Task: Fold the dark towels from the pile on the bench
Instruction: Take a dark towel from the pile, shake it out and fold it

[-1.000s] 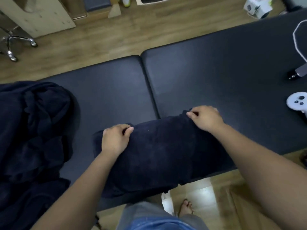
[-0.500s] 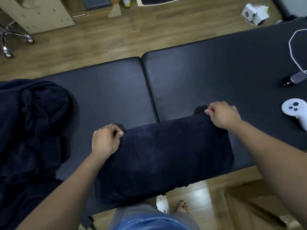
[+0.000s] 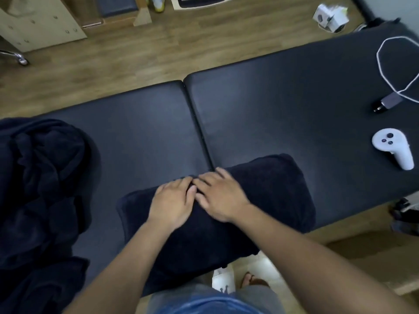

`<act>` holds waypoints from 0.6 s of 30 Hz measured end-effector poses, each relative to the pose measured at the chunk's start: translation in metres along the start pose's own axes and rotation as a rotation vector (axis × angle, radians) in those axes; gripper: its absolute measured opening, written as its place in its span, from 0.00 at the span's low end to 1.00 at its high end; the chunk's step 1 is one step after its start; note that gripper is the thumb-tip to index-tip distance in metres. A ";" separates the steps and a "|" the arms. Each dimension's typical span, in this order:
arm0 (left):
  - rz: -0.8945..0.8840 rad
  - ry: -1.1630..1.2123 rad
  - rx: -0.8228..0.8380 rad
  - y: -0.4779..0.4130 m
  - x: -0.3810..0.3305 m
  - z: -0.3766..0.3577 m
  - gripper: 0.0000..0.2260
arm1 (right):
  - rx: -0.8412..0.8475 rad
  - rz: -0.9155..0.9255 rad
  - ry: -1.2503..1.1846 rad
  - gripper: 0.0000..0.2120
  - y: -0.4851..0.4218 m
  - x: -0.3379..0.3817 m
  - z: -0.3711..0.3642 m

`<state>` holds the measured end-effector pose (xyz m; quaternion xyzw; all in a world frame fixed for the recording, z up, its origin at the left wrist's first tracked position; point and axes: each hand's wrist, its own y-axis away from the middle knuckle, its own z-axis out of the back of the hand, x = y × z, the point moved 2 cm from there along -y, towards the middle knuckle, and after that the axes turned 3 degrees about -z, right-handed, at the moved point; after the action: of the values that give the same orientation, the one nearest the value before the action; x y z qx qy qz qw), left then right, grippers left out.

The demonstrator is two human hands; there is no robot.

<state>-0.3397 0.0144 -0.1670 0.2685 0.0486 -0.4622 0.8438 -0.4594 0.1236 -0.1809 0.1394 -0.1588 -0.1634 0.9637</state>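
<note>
Here, in the head view, we look down on a black padded bench (image 3: 283, 105) made of two cushions that meet at a seam (image 3: 197, 123). The folded dark towel (image 3: 276, 191) lies across the near part of the bench, straddling that seam, and its near side reaches the bench's near edge. Both of the person's hands rest on top of it. We see the left hand (image 3: 171, 201) lying flat, palm down, its fingers stretched out and close together, pressing on the cloth near the towel's far edge. The right hand (image 3: 221, 197) lies just beside it in the same way, flat and spread, fingers straight. The two hands touch each other along their inner sides, and neither one curls round or pinches the cloth.

At the left end of the bench we find the pile of dark towels (image 3: 38, 189), loose and crumpled, well apart from the folded one. At the right end lie a white controller (image 3: 392, 149), a looped white cable (image 3: 383, 64) and a small dark plug (image 3: 387, 103) at the cable's end. Beyond the bench is a wooden floor (image 3: 140, 55), with a white box (image 3: 331, 17) on it at the top right.
</note>
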 end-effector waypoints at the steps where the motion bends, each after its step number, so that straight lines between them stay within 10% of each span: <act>1: 0.024 -0.025 0.022 0.006 0.012 0.002 0.30 | -0.043 -0.029 0.055 0.25 0.003 -0.024 0.005; 8: 0.536 -0.070 0.189 0.077 0.136 0.037 0.32 | 0.029 -0.803 0.072 0.32 0.058 -0.208 0.061; 14: 0.913 0.998 -0.139 0.085 0.117 0.000 0.20 | -0.011 -1.033 -0.873 0.14 0.041 -0.193 0.047; 18: 0.975 1.110 -0.437 0.080 0.116 -0.010 0.10 | -0.220 -1.099 -0.853 0.10 0.042 -0.209 0.046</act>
<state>-0.2076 -0.0340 -0.1810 0.2795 0.4311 0.1844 0.8379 -0.6515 0.2274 -0.1799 0.0251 -0.4118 -0.6822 0.6037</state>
